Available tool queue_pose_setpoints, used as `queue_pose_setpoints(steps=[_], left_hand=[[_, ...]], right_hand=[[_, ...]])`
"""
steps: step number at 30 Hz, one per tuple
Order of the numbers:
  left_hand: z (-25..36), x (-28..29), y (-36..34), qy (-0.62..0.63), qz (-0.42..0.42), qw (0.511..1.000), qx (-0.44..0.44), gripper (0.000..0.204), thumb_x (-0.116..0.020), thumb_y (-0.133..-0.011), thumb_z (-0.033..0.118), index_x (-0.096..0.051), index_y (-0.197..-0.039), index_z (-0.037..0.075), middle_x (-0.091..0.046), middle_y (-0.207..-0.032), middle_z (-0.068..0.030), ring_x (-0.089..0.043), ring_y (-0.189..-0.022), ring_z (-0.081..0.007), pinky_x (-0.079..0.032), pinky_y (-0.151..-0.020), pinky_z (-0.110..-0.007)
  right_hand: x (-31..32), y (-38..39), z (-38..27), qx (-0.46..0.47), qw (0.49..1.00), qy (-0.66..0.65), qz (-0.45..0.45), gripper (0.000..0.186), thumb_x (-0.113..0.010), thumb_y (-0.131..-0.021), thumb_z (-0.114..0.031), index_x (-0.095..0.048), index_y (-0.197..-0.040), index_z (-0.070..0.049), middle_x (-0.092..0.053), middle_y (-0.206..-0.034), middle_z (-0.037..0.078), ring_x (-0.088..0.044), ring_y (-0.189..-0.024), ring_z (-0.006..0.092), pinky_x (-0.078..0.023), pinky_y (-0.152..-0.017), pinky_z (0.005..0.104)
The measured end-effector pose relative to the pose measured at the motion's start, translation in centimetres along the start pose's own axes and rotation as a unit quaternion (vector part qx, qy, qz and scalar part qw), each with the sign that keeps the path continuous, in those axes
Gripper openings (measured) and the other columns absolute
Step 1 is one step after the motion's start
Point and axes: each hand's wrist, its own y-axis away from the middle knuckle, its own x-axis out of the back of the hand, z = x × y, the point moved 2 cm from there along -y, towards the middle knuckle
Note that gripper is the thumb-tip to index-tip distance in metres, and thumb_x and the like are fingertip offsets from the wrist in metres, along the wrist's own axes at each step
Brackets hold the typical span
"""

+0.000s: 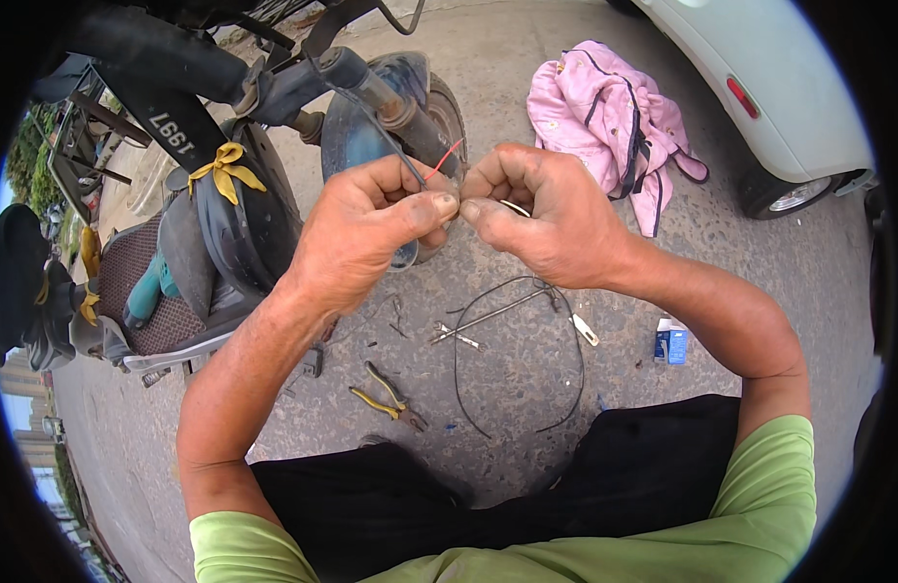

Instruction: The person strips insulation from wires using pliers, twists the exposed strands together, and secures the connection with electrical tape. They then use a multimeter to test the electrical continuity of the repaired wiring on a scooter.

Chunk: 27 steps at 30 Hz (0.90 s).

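Observation:
In the middle of the head view my left hand (371, 219) pinches a dark cable (390, 141) between thumb and fingers, with a thin red wire (447, 155) sticking up from the grip. My right hand (531, 209) is just beside it, fingertips pinched close to my left thumb; what exactly they hold is too small to make out. A thin pale strand (514, 206) shows inside the curl of my right fingers. Behind my hands is the scooter's front wheel and mudguard (361, 126), with the cable running down from the frame above.
Scooter body (240, 243) at left; white car (750, 68) and pink cloth (594, 107) at upper right. Below my hands on the pavement lie yellow-handled pliers (386, 394), a metal rod (492, 316), a loop of dark cable (582, 379), a white-handled tool (585, 330) and a blue box (670, 345).

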Motion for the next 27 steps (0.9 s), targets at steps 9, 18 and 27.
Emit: queue_pose_setpoints(steps=[9,18,27], left_hand=[[-0.2,0.7,-0.2,-0.073,-0.021,0.993,-0.086,0.032,-0.068,-0.094,0.029,-0.065,-0.099,-0.002,-0.065,-0.083,-0.0045,-0.059,-0.074,-0.0093,-0.046,-0.066,-0.025],[0.3,0.4,-0.7,-0.073,-0.021,0.992,-0.105,0.035,-0.063,-0.098,0.035,-0.062,-0.097,-0.001,-0.062,-0.082,-0.0031,-0.057,-0.075,-0.0089,-0.046,-0.067,-0.024],[1.1,1.1,-0.8,-0.09,0.073,0.988,-0.106,0.033,-0.068,-0.094,0.033,-0.066,-0.098,0.0,-0.064,-0.083,-0.0024,-0.057,-0.074,-0.0087,-0.048,-0.068,-0.025]], right_hand=[[0.3,-0.3,-1.1,-0.085,0.988,-0.099,-0.079,0.03,-0.061,-0.091,-0.026,-0.064,-0.094,0.004,-0.064,-0.077,0.006,-0.059,-0.058,0.0102,-0.046,-0.053,0.0256],[0.1,-0.7,-0.7,-0.102,0.974,-0.162,-0.119,0.032,-0.058,-0.097,-0.03,-0.063,-0.092,0.002,-0.061,-0.071,0.003,-0.057,-0.056,0.0079,-0.043,-0.051,0.0241],[0.3,-0.8,0.0,-0.133,0.976,-0.17,-0.034,0.025,-0.06,-0.096,-0.028,-0.058,-0.095,-0.003,-0.056,-0.068,0.001,-0.056,-0.056,0.0089,-0.042,-0.051,0.0223]])
